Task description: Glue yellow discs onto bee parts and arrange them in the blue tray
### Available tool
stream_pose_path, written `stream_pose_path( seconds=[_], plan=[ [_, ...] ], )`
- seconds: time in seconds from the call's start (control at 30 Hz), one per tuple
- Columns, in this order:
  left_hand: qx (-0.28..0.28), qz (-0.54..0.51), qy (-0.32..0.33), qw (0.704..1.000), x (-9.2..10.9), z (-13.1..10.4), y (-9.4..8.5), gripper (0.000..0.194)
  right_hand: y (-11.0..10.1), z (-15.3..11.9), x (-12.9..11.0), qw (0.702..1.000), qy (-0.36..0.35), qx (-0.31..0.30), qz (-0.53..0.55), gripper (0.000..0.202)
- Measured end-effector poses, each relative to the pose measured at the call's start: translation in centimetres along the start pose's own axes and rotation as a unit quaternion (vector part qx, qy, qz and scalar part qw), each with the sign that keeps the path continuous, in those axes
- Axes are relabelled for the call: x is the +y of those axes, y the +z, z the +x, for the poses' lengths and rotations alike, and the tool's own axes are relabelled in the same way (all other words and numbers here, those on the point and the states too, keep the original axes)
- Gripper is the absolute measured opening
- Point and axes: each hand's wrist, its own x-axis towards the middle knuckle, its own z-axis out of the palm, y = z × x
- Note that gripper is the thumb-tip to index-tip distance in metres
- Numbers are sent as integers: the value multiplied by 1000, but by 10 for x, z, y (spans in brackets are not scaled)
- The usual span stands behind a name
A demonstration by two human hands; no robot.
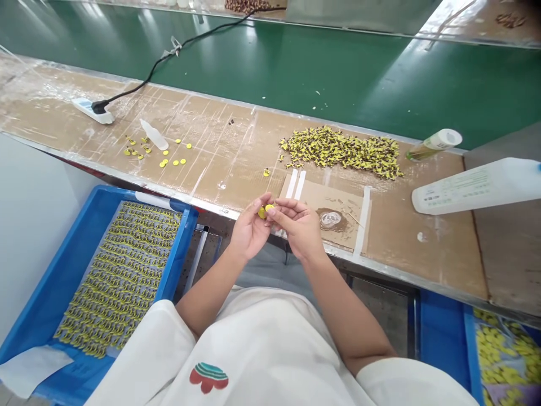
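My left hand (252, 228) and my right hand (301, 226) meet over the bench's front edge, fingertips nearly together. A small yellow disc (261, 212) is pinched in the left fingers. Between my right thumb and fingers sits another yellow disc (269, 208). Any further detail on the two pieces is too small to make out. Beyond the hands, a single yellow piece with a dark top (266, 172) rests on the bench. To the right of my right hand, a cardboard sheet (338, 197) taped to the bench carries a clear, wet-looking blob (330, 219) and a thin stick (356, 219).
A heap of yellow-and-dark pieces (338, 149) lies at the back. Loose yellow discs (175, 162) surround a small white bottle (154, 135). A power strip (93, 110) is at left; a large white bottle (473, 186) and a tube (435, 144) stand right. A blue tray (25, 321) holds rows of pieces.
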Motion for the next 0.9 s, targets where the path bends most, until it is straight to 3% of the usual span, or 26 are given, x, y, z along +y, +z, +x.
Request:
stream_pose_path(
  seconds=[0.17, 0.27, 0.4, 0.53, 0.57, 0.63, 0.7, 0.8, 0.9],
  plan=[
    [-77, 37, 20, 996, -9, -3, -3, 29, -1, -3, -10, 983, 140, 31, 111, 52],
    [-87, 51, 31, 994, -13, -1, -5, 30, 1, -2, -11, 978, 168, 24, 119, 55],
    [-81, 43, 32, 995, -12, 3, -5, 27, 2, -8, -12, 989, 125, 48, 64, 65],
    [-43, -21, 18, 999, -3, 8, -2, 14, -11, -14, -42, 986, -22, 54, -155, 66],
    [-27, -36, 14, 999, -1, 9, -2, 10, -18, -8, -54, 966, -79, 71, -237, 57],
    [0, -50, 9, 999, 4, 11, -2, 9, -33, 16, -76, 888, -166, 126, -409, 36],
    [13, -45, 10, 999, 6, 12, -3, 11, -48, 57, -88, 816, -197, 136, -527, 27],
    [13, -22, 15, 1000, 8, 11, -6, 15, -63, 123, -82, 753, -117, 99, -640, 19],
    [5, 3, 25, 1000, 9, 10, -7, 20, -68, 163, -65, 724, -54, 85, -682, 22]
  ],
)
